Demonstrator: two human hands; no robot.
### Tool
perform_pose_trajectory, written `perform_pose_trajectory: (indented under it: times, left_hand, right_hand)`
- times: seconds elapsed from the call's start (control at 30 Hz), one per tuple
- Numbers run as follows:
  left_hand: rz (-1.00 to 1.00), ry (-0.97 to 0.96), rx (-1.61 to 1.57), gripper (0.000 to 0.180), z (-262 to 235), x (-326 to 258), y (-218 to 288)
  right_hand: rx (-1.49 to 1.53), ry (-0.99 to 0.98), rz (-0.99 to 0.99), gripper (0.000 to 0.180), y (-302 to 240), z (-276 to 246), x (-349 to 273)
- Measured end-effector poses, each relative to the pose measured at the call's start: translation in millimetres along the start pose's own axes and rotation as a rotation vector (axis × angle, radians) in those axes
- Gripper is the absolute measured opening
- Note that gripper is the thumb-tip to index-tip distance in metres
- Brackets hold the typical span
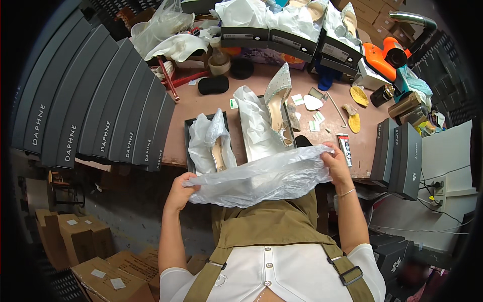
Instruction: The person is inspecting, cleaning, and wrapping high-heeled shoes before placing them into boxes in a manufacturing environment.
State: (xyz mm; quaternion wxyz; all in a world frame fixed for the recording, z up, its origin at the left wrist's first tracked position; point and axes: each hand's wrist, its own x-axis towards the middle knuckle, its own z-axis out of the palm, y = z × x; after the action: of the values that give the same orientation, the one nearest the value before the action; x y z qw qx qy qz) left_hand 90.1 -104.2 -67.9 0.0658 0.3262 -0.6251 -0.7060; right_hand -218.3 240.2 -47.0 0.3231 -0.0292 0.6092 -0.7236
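A thin, crinkled, translucent white plastic bag (pixel 256 183) is stretched between my hands at the table's front edge. My left hand (pixel 179 192) pinches its left end and my right hand (pixel 336 166) grips its upper right corner. Behind the bag, partly covered by it, stand two open shoe boxes. In the left box (pixel 187 146), a silver glittery pointed shoe (pixel 216 128) lies on white tissue paper (pixel 198 136). A second pointed shoe (pixel 278 95), studded with sparkles, leans tilted at the right box (pixel 245 146), its pale insole showing; tissue also fills that box.
Dark shoe boxes (pixel 75 100) rise in a row at the left; more boxes (pixel 385 156) stand at the right edge. Open boxes with shoes (pixel 297 40) line the back. A glue tube (pixel 345 148), yellow pads (pixel 358 95) and an orange blower-like tool (pixel 380 60) sit to the right.
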Motion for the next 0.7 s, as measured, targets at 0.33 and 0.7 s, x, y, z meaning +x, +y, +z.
perform_pose_trajectory:
  times: [0.33, 0.7]
  left_hand:
    - [0.066, -0.035, -0.461, 0.022, -5, 14, -8]
    - [0.070, -0.086, 0.218, 0.020, 4, 11, 46]
  right_hand:
    - [-0.071, -0.171, -0.067, 0.021, -2, -49, 10]
    - [-1.241, -0.528, -0.180, 0.020, -70, -41, -11]
